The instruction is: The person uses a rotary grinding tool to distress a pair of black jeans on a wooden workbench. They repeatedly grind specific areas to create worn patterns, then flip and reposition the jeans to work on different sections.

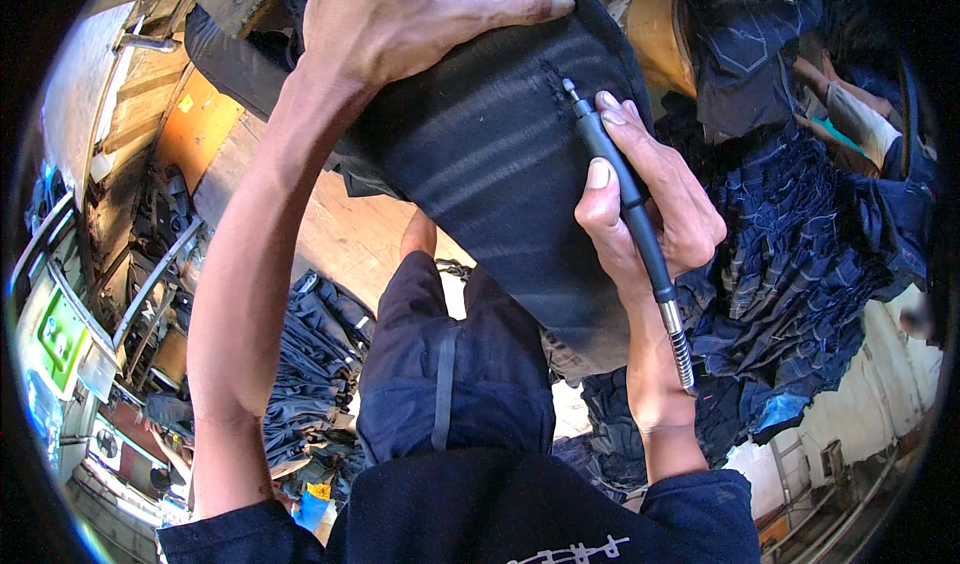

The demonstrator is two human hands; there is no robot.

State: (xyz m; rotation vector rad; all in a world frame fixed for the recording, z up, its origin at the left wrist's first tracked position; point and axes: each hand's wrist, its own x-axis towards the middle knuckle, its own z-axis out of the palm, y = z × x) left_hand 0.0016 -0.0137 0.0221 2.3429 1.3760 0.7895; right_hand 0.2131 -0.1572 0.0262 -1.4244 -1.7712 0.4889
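Note:
A dark denim garment is spread in front of me, with pale streaks of light across it. My left hand presses on its far part, thumb stretched out to the right; the other fingers are mostly beyond the upper edge. My right hand is closed round a slim black rotary tool handpiece, which ends in a metal spring at my wrist. Its small rounded tip points up and left, beside a frayed, roughened patch on the cloth. Whether the tip touches the cloth I cannot tell.
A large heap of dark denim lies at the right, with another person's arm beyond it. More folded garments are stacked at the lower left. A wooden board lies below the garment. Metal rails and a green tray stand far left.

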